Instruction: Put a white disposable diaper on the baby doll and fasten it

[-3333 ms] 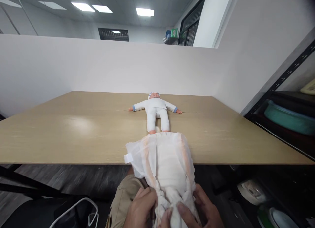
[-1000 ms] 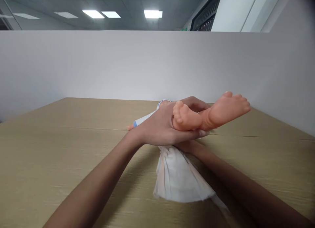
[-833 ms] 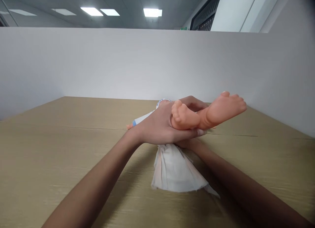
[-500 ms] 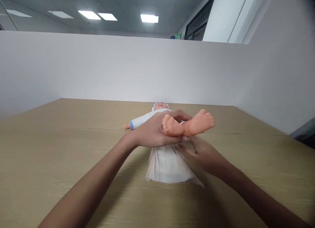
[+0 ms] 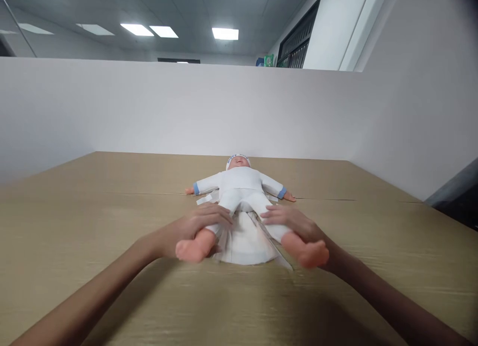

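Note:
A baby doll (image 5: 241, 179) in white clothes with blue cuffs and a white printed headband lies on its back, arms stretched out and legs spread. Under its hips is an unfolded white diaper (image 5: 246, 246), its front half fanned out toward me between the legs. Small tabs show beside the doll's waist. My left hand (image 5: 197, 221) is closed over the doll's leg on the left, just above the bare foot. On the other side, my right hand (image 5: 293, 219) wraps over the right-hand leg; the thumbs are mostly hidden.
The wooden table (image 5: 93, 266) has a thin seam across it behind the doll's arms. A low white partition (image 5: 168, 107) stands along its far edge. At the right, a dark shelf edge (image 5: 459, 196) sits beside the table.
The diaper went from my hands to under the doll. My left hand held both lifted ankles together; the legs have since come down and parted. My right hand came out from beneath onto one leg.

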`<state>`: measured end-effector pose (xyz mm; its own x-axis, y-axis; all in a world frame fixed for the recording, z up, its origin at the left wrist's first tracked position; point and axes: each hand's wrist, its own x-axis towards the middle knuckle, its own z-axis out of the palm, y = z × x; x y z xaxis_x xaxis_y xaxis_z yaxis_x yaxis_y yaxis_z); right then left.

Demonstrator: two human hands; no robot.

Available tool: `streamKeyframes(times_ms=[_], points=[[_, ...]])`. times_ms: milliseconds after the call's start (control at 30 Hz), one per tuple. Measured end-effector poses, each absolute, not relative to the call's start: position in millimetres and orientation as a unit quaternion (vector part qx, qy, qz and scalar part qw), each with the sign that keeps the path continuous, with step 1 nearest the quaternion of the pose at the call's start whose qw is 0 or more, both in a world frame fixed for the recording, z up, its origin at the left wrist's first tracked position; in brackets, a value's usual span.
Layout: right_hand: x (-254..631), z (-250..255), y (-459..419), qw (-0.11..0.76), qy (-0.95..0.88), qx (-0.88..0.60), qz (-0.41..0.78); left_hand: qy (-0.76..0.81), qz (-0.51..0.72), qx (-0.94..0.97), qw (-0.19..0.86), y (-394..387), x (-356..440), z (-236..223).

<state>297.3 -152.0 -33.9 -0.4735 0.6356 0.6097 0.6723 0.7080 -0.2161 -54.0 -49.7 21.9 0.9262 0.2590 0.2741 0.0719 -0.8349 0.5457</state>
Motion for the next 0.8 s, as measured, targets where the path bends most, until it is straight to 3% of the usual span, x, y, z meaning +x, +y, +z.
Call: streamKeyframes(times_ms=[167,333,500,800], points=[[323,-71,-152,0.257,-0.898,-0.325,-0.145,0.038,0.163,0.966,0.199,-42,-69,-16],[328,-79,-152,0.228,-0.904,-0.328,-0.151,0.039,0.143,0.982,0.116,-43,-68,-23],[326,-74,-158,0.217,-0.902,-0.370,-0.041,0.082,0.124,0.984,0.101,-47,-69,-26],[328,-59,-159,0.242,-0.848,-0.435,0.183,0.188,0.070,0.957,0.209,-64,-67,-4]])
